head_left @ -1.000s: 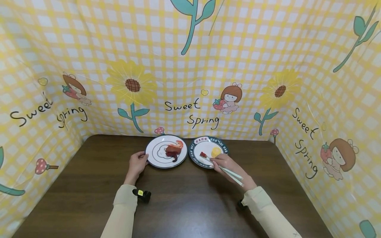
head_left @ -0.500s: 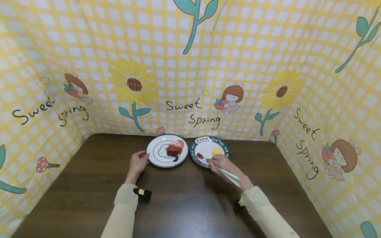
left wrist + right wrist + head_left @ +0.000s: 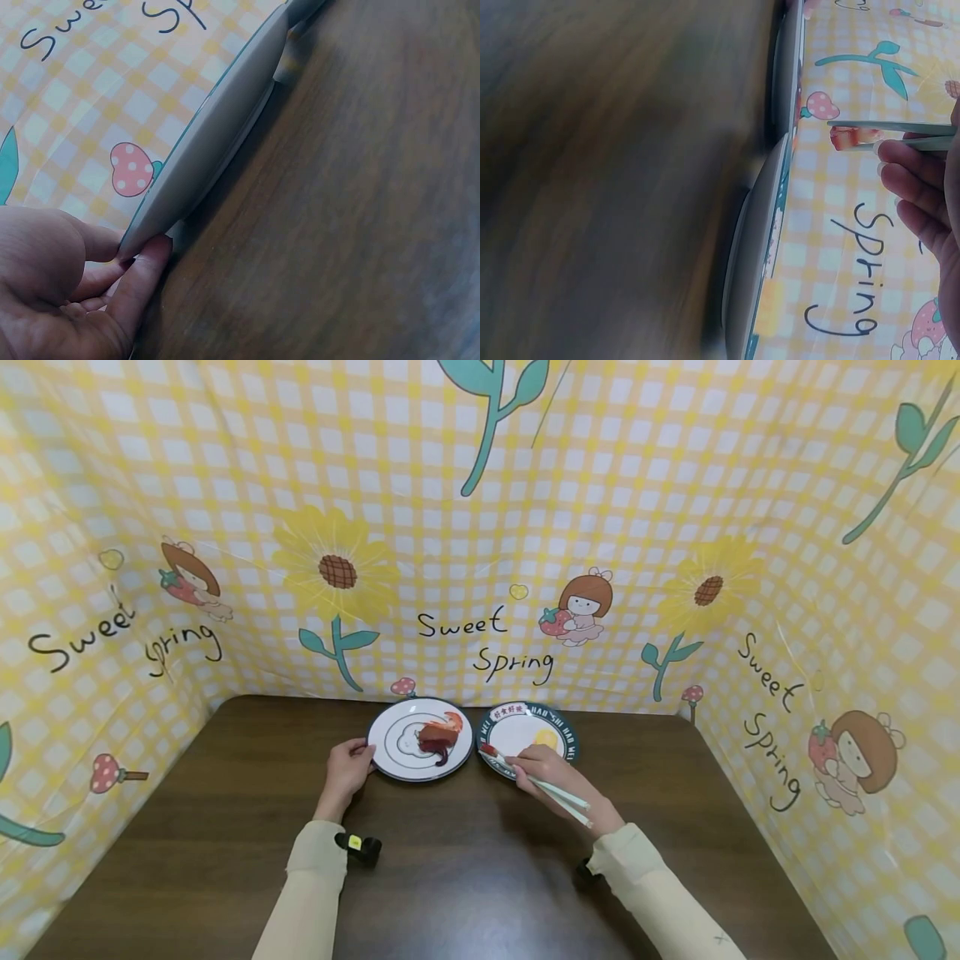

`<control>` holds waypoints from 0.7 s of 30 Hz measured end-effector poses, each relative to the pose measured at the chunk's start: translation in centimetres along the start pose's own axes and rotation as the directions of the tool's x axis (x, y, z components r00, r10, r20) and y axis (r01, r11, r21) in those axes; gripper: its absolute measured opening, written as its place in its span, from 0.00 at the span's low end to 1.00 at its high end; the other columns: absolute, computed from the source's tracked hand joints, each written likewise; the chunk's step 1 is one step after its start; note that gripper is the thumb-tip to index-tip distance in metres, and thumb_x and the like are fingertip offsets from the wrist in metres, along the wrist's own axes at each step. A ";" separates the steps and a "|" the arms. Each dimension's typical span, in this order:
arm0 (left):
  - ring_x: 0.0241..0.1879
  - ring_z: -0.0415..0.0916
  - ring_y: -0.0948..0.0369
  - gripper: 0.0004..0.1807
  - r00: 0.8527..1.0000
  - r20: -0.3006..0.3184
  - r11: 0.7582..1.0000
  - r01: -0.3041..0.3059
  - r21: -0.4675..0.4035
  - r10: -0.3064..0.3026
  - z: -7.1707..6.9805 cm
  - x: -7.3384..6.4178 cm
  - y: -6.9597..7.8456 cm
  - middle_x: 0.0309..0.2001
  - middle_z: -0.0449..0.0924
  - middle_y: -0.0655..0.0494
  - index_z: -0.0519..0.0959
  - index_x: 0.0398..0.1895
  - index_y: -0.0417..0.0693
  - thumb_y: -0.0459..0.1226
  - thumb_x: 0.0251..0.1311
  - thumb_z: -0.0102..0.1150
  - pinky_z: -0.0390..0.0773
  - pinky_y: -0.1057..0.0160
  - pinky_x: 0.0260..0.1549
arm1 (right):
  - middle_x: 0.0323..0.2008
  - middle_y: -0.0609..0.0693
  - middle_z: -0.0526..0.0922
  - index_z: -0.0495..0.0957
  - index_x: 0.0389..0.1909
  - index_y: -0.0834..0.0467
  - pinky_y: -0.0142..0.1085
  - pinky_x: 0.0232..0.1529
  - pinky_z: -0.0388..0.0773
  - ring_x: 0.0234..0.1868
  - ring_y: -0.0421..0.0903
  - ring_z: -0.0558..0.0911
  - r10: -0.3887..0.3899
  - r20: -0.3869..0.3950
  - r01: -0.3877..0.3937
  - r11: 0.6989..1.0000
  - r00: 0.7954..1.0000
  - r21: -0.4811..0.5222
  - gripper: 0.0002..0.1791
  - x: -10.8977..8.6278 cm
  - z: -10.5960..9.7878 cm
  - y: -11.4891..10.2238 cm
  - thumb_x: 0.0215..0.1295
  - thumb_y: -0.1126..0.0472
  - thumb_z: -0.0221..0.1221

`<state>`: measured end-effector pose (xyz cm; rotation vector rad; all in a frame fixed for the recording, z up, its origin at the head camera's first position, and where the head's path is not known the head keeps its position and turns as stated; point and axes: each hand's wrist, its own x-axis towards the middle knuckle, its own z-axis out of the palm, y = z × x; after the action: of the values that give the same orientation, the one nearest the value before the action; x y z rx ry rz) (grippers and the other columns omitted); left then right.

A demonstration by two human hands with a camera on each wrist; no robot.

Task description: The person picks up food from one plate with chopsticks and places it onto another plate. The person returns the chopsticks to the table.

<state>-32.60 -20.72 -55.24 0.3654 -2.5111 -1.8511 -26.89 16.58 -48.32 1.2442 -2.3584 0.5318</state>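
My left hand (image 3: 347, 774) pinches the left rim of a white plate (image 3: 392, 727) that rests on the table; in the left wrist view its fingers and thumb grip the rim's edge. On this plate lie an orange shrimp-like piece (image 3: 452, 722), a dark red piece and a curled dark tentacle-like piece (image 3: 442, 757). My right hand (image 3: 557, 779) holds pale green chopsticks (image 3: 561, 797). Between their tips sits a small red and white food piece (image 3: 846, 138), raised above the left edge of the green-rimmed plate (image 3: 562, 724). That plate bears a yellow round piece (image 3: 545, 739), partly hidden by my hand.
Both plates stand side by side at the back of a dark brown wooden table (image 3: 435, 868). A yellow checked cloth (image 3: 480, 543) with printed flowers hangs behind the table and at both sides.
My right hand has moved left, carrying the red and white food piece in the chopsticks from over the green-rimmed plate to its left edge. My left hand stays on its plate.
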 end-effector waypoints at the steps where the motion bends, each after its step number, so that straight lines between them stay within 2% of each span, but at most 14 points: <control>1: 0.54 0.78 0.51 0.26 1.000 -0.001 1.000 -0.002 0.000 0.002 0.0 0.0 0.0 0.60 0.73 0.32 0.65 0.72 0.28 0.37 0.78 0.48 0.84 0.70 0.44 | 0.34 0.51 0.84 0.86 0.48 0.65 0.38 0.40 0.80 0.36 0.45 0.79 0.000 0.000 0.000 1.000 1.000 0.004 0.11 0.2 0.0 -0.1 0.68 0.68 0.61; 11: 0.52 0.78 0.53 0.26 1.000 -0.009 1.000 -0.004 -0.001 0.004 0.1 0.0 0.0 0.59 0.74 0.32 0.66 0.71 0.29 0.37 0.77 0.49 0.83 0.72 0.42 | 0.34 0.51 0.85 0.86 0.47 0.65 0.38 0.41 0.81 0.36 0.45 0.80 -0.010 -0.007 0.010 0.999 1.000 0.035 0.10 1.8 1.0 -0.7 0.68 0.68 0.61; 21: 0.54 0.77 0.51 0.27 1.000 0.007 1.000 0.005 0.001 -0.005 -0.1 0.0 -0.1 0.60 0.73 0.33 0.65 0.72 0.29 0.38 0.78 0.49 0.83 0.71 0.44 | 0.37 0.52 0.86 0.86 0.49 0.65 0.38 0.45 0.82 0.39 0.47 0.81 -0.043 0.034 0.041 0.998 0.999 0.044 0.12 2.6 2.1 -0.9 0.71 0.65 0.59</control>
<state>-32.54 -20.82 -55.26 0.3652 -2.5184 -1.8560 -27.82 13.26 -48.54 1.3293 -2.3553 0.5545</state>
